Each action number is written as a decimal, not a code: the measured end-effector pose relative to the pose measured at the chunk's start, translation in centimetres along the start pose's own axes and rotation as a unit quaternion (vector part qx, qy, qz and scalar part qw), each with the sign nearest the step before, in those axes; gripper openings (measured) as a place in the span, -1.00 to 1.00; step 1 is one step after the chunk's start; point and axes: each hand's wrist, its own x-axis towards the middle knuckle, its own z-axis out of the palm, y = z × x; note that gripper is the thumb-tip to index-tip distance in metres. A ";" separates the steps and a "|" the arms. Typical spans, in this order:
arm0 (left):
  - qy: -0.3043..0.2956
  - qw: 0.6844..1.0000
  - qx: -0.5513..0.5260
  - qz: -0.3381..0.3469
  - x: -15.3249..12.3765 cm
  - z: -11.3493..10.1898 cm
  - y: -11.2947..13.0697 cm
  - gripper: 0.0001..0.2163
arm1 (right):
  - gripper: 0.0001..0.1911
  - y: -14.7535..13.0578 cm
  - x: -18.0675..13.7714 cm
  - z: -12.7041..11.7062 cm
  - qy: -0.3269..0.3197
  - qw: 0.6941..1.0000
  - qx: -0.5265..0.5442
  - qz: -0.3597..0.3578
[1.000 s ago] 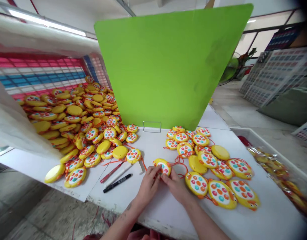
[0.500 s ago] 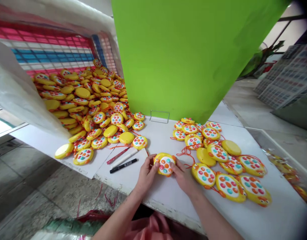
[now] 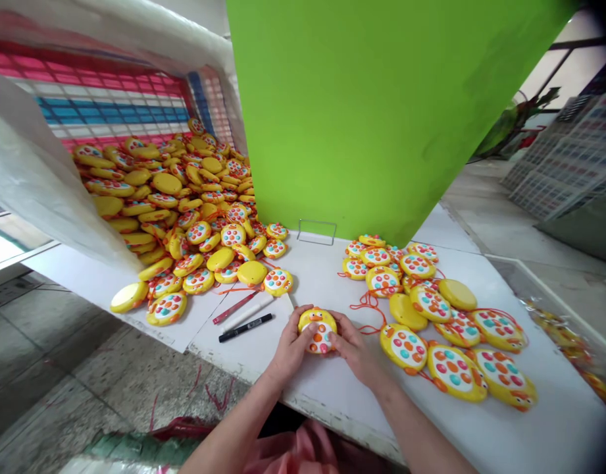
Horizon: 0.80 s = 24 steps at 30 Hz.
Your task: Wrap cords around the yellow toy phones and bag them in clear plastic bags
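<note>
Between my two hands is a yellow duck-shaped toy with a white front and coloured round buttons, its orange beak at the far edge. My left hand grips its left side, the thumb lying over the buttons. My right hand holds the right edge with thumb and fingers. To the left on the table lie a black marker, a white pen and a red pen. Several matching duck toys with orange cords lie to the right of my right hand.
A large heap of duck toys spills from a striped woven bag at the left. A green board stands upright at the back beside a wire stand. Beyond the white table's right edge is a clear-walled bin of packed toys.
The duck toy in my hands has been turned, so its head now points away from me instead of left. My left thumb has moved onto the buttons.
</note>
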 end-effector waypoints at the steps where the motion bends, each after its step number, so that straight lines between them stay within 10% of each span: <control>1: -0.004 1.000 0.013 0.003 0.0 0.0 0.0 -0.59 | -0.52 -0.1 0.0 0.1 0.000 1.000 -0.016 -0.002; 9: -0.054 0.998 0.012 -0.002 -0.5 0.5 -0.8 -0.05 | -0.57 -0.4 0.0 0.1 0.058 0.995 -0.072 -0.024; 24: -0.068 0.986 0.150 0.024 -0.1 0.2 -0.1 -0.36 | -0.66 -0.7 0.1 -0.1 0.067 0.995 -0.075 -0.013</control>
